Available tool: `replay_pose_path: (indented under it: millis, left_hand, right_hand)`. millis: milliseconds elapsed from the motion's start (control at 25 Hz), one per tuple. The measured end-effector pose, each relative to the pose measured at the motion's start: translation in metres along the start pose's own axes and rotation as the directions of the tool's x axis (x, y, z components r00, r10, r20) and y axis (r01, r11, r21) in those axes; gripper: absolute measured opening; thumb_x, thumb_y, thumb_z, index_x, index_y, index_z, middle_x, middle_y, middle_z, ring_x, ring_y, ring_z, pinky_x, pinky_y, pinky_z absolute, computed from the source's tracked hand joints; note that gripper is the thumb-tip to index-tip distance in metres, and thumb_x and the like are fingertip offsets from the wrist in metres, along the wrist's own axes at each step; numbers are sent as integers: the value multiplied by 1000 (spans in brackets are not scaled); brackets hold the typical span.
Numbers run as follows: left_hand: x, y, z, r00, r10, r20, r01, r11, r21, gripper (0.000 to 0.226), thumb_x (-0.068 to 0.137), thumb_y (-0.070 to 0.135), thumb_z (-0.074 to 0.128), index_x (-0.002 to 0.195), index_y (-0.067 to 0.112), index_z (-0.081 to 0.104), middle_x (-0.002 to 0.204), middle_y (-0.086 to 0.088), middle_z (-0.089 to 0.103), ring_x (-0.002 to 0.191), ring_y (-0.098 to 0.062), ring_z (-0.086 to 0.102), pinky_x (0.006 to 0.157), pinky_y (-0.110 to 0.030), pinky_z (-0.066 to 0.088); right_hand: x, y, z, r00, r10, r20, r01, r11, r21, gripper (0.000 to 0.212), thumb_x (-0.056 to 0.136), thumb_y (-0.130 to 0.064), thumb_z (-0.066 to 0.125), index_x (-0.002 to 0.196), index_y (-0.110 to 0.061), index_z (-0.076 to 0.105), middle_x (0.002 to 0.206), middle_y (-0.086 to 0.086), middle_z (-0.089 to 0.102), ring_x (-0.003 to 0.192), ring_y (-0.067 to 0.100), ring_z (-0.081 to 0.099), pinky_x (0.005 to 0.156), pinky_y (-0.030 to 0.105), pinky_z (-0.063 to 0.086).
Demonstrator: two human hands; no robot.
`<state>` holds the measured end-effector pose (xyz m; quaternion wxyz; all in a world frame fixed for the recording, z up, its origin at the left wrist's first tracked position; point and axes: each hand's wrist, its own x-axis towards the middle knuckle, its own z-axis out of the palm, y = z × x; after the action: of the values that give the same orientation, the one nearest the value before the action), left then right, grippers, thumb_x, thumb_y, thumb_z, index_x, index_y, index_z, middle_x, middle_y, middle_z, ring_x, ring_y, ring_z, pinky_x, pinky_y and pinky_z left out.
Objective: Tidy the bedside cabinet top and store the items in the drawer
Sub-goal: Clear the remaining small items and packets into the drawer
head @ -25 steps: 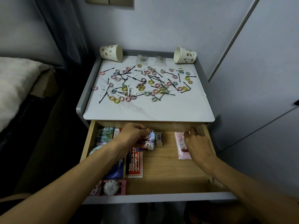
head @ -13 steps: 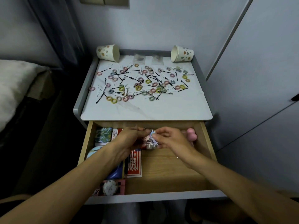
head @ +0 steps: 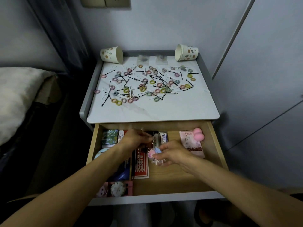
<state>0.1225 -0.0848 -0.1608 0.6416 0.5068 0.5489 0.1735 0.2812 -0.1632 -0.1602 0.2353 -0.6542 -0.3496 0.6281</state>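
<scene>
Head view: both hands are working inside the open drawer, which is pulled out below the worktop. The right hand is pinching a small pink-and-blue charm between thumb and fingers, holding it low over the bare wood beside a red card box, probably because that is the free spot to set it down. The left hand is reaching toward the back row of boxes with its fingers curled; whether they are gripping anything I cannot tell. On the worktop, coloured hair ties and black hairpins are lying scattered, and two paper cups are lying tipped over at the back corners, so most of the tidying appears undone.
</scene>
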Motion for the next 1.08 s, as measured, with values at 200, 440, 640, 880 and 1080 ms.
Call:
replay_pose_path:
  millis: [200,440,640,880,1080]
  left_hand:
    - [16,4,-2,989,136,63,-145,761,633,20,75,10,81,95,12,76,87,-2,75,75,-7,65,58,-6,44]
    - [31,-3,3,980,141,138,-196,604,773,23,77,11,79,99,13,75,100,-7,75,95,-18,69,84,-31,55]
    - [36,-8,4,977,155,149,-211,568,795,23,77,11,79,99,13,75,103,-9,74,98,-21,68,86,-33,54]
    - [39,-14,10,973,187,134,-214,518,828,25,77,15,78,102,13,73,107,-14,71,102,-26,65,87,-34,54]
    - [42,-16,10,969,217,120,-216,500,839,24,79,18,77,102,13,72,109,-15,70,100,-29,66,83,-34,54]
  right_hand:
    - [21,7,10,993,98,-72,-113,958,-265,22,80,-19,78,97,-10,67,90,1,67,67,5,58,51,13,45]
    - [34,15,23,991,113,-71,-126,966,-224,21,81,-12,77,86,-6,58,81,8,63,63,11,59,60,23,54]
    - [34,20,16,989,72,-128,-97,974,-206,29,85,-5,71,109,-1,56,97,15,67,78,21,70,79,36,60]
    - [39,30,11,973,-80,-216,-19,906,-423,17,77,-18,81,85,-8,68,72,12,73,60,15,72,65,34,62]
    - [36,27,0,968,-165,-187,43,848,-528,19,81,-23,78,73,-7,70,63,9,71,56,17,71,62,37,62]
